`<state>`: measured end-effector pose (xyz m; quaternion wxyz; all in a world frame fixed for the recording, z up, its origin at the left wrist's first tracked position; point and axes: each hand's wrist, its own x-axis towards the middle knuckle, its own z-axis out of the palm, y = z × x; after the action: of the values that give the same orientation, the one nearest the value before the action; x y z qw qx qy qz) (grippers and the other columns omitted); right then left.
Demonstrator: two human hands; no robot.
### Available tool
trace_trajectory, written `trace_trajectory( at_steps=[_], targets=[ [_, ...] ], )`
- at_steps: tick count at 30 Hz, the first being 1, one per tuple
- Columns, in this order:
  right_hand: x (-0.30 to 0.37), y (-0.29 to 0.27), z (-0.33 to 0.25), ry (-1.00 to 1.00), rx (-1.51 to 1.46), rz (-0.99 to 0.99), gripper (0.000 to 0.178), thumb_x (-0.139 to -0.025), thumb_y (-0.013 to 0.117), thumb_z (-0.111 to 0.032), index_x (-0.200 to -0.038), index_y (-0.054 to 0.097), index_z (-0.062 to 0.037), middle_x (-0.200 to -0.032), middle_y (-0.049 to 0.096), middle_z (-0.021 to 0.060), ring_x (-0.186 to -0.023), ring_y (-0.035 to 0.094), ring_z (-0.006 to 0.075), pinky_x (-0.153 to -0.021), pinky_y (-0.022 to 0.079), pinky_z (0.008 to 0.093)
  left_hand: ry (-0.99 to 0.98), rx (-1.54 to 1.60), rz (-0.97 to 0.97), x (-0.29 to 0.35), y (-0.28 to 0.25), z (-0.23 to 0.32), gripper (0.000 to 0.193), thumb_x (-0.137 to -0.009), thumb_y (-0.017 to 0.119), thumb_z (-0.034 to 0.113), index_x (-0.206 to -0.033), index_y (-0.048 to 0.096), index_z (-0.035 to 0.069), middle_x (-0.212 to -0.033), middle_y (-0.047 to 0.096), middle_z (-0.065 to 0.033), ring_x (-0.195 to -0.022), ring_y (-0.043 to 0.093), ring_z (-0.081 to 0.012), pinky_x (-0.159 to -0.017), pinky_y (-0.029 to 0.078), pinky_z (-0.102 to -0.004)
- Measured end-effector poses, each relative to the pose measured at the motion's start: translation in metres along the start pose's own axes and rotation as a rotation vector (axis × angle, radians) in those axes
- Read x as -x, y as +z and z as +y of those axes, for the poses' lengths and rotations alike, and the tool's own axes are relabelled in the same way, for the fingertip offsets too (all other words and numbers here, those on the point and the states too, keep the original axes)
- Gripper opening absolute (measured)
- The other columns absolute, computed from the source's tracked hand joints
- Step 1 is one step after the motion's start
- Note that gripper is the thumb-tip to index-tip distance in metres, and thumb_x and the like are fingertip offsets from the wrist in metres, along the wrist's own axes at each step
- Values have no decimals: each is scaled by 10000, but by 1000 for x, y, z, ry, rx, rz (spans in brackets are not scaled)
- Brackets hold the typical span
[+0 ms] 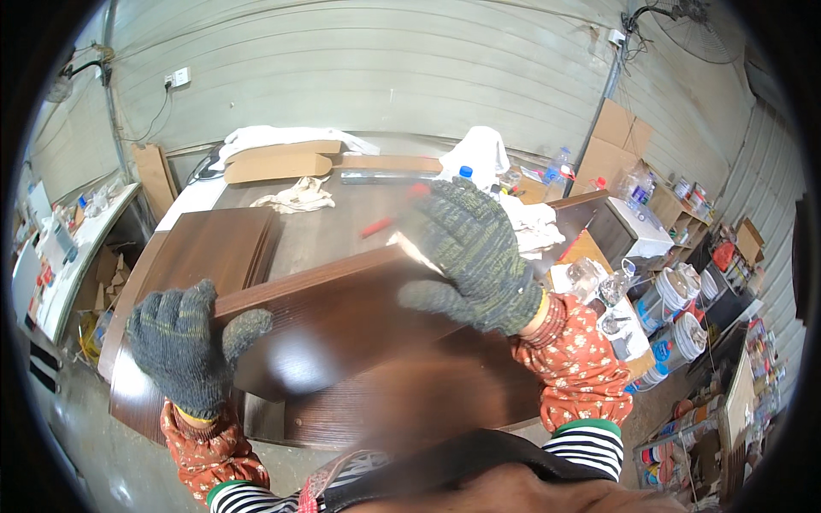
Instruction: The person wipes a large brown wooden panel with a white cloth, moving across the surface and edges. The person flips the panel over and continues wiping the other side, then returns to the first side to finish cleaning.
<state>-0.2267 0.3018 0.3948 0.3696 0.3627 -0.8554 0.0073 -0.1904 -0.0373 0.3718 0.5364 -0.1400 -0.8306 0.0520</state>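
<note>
A dark brown, glossy wooden board (342, 299) is tilted up on its long edge in front of me. My left hand (181, 346), in a dark grey knit glove, grips the board's left end, thumb on the near face. Across the upper edge, right of the middle, lies my gloved right hand (479, 256), its thumb blurred over the near face. A thin pale piece (416, 254) is pinched under its fingers against the edge; whether it is cloth or paper I cannot tell. Under the board is another brown panel (342, 415).
Brown panels (201, 248) lie stacked at the left of the table. Behind are a crumpled cloth (299, 197), a cardboard piece (278, 164) and a red stick-shaped thing (376, 227). Buckets (680, 338) stand at the right, and a side bench (90, 244) at the far left.
</note>
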Motion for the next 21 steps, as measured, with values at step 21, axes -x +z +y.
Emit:
trace_trajectory(
  at_steps=[21],
  targets=[
    [-12,14,5,-2,39,-37,594,-871,683,-420,-1382,558,-143,-1454,494,138,-1385,399,378,-1140,320,484,-4,66,-37,-5,20,-14,527,-761,744,546,-977,652,75,-811,580,-96,-769,559,-306,-729,410,-441]
  ],
)
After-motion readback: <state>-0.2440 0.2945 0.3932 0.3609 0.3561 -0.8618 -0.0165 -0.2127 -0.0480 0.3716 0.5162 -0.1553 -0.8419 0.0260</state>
